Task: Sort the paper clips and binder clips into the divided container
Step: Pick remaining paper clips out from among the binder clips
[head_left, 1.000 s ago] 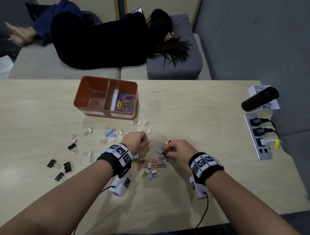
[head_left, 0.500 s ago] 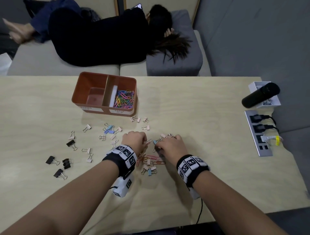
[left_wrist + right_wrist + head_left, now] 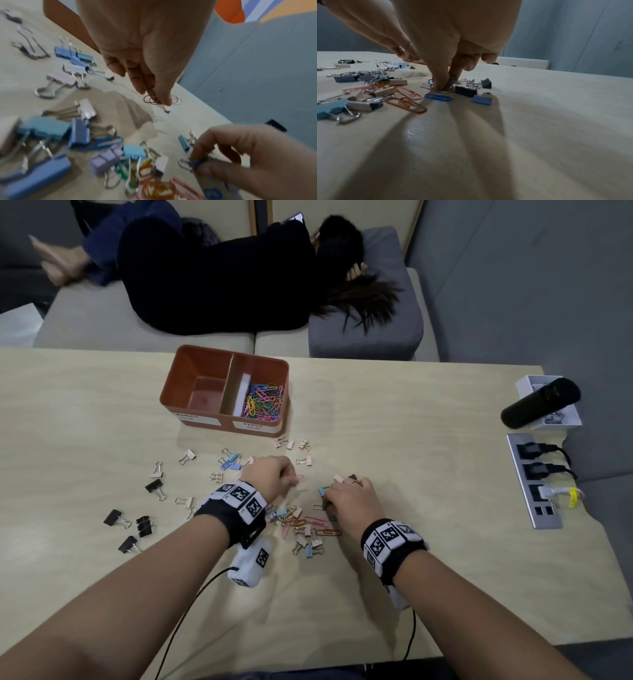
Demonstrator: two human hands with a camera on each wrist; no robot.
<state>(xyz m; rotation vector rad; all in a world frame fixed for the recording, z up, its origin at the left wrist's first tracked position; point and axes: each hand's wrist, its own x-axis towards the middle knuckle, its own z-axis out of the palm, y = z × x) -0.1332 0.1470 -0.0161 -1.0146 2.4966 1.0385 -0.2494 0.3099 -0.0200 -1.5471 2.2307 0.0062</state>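
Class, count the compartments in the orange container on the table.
2: the left compartment, showing no clips, and the right compartment, holding coloured paper clips.

Pale wooden table [image 3: 411,440] with scattered clips [image 3: 301,529], orange container [image 3: 191,409].

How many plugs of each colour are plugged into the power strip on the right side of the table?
Black plugs: 2, side by side in the far sockets of the power strip
White plug: 1, with a yellow tag on its cable
Total: 3
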